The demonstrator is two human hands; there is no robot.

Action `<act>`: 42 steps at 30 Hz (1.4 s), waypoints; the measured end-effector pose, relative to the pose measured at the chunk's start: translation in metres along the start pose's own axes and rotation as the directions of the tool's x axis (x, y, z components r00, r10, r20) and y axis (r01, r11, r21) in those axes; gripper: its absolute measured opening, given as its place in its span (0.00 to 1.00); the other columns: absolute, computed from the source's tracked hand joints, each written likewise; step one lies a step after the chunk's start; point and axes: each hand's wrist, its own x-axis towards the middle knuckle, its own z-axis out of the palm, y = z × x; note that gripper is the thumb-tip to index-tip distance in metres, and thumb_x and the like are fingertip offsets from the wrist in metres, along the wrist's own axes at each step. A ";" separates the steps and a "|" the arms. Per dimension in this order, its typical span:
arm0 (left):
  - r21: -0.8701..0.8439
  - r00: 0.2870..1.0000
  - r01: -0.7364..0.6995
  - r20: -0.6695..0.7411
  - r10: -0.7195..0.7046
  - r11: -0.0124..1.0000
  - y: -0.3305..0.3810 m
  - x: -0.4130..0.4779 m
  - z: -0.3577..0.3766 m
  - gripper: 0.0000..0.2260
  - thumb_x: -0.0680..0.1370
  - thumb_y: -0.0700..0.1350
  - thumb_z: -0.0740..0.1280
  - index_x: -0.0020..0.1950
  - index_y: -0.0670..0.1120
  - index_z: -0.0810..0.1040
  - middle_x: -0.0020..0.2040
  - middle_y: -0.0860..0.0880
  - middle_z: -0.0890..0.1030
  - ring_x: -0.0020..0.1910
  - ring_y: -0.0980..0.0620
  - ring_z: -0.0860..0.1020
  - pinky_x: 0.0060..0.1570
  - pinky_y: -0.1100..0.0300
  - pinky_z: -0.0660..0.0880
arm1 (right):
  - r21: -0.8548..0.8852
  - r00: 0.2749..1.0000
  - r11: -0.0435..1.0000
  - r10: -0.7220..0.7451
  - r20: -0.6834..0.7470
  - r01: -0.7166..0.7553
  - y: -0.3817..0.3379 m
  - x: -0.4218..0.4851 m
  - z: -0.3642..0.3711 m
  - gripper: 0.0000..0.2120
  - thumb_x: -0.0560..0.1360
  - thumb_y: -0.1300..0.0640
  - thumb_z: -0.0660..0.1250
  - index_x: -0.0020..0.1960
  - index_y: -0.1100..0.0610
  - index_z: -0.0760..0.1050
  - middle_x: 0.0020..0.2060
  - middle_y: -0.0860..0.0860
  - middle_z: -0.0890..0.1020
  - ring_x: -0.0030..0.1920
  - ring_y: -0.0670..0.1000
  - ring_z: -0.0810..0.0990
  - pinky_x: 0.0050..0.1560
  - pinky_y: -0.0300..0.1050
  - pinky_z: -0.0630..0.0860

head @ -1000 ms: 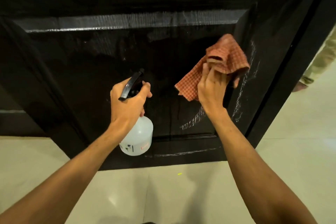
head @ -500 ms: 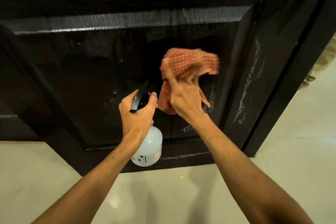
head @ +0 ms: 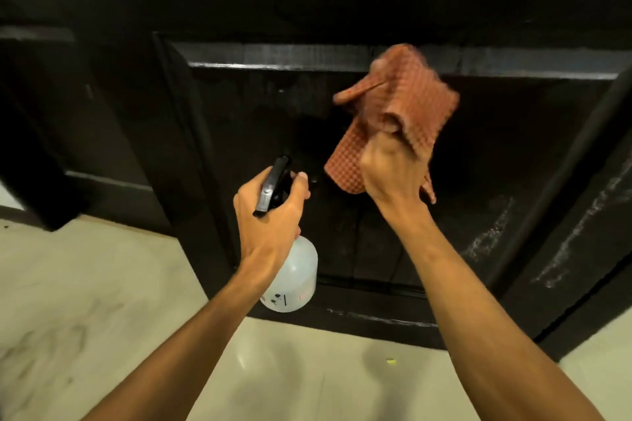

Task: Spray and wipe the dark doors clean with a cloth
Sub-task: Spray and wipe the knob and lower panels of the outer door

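You're mid-wipe: your right hand [head: 393,171] is curled round the bunched cloth [head: 400,102], which lies against the door [head: 239,113]. Your left hand [head: 270,212] grips the spray bottle [head: 294,270] — idle. Next, probably: sweep to the white streaks [head: 489,232] — below-right of that grip.

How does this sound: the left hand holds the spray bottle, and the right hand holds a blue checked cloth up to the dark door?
Not quite: the head view shows the cloth is reddish-orange checked, not blue. The rest stands: the left hand holds the spray bottle, and the right hand holds the cloth up to the dark door.
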 end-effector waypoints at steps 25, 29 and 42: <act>0.016 0.990 -0.024 -0.136 0.026 1.000 0.009 0.009 -0.049 0.07 0.82 0.43 0.70 0.46 0.42 0.81 0.39 0.45 0.84 0.22 0.55 0.74 0.24 0.61 0.74 | -0.407 0.921 0.857 -0.176 0.347 0.317 -0.048 0.004 0.057 0.30 0.77 0.59 0.60 0.79 0.54 0.64 0.65 0.57 0.78 0.69 0.62 0.72 0.76 0.59 0.57; 0.037 0.993 -0.033 -0.114 0.037 0.999 0.008 0.007 -0.036 0.06 0.82 0.43 0.70 0.46 0.43 0.81 0.39 0.38 0.83 0.23 0.55 0.74 0.25 0.64 0.73 | -0.266 0.754 0.755 -0.421 0.505 0.600 -0.045 0.005 0.055 0.22 0.74 0.57 0.63 0.67 0.56 0.78 0.61 0.55 0.82 0.67 0.56 0.71 0.75 0.59 0.59; -0.081 0.991 -0.097 0.084 0.103 0.992 0.017 -0.011 0.033 0.08 0.82 0.41 0.70 0.44 0.50 0.79 0.39 0.46 0.85 0.21 0.53 0.73 0.24 0.60 0.74 | -0.481 0.923 0.796 -0.245 0.297 0.366 0.026 0.013 -0.035 0.14 0.68 0.64 0.70 0.53 0.59 0.84 0.48 0.58 0.84 0.54 0.60 0.77 0.61 0.55 0.69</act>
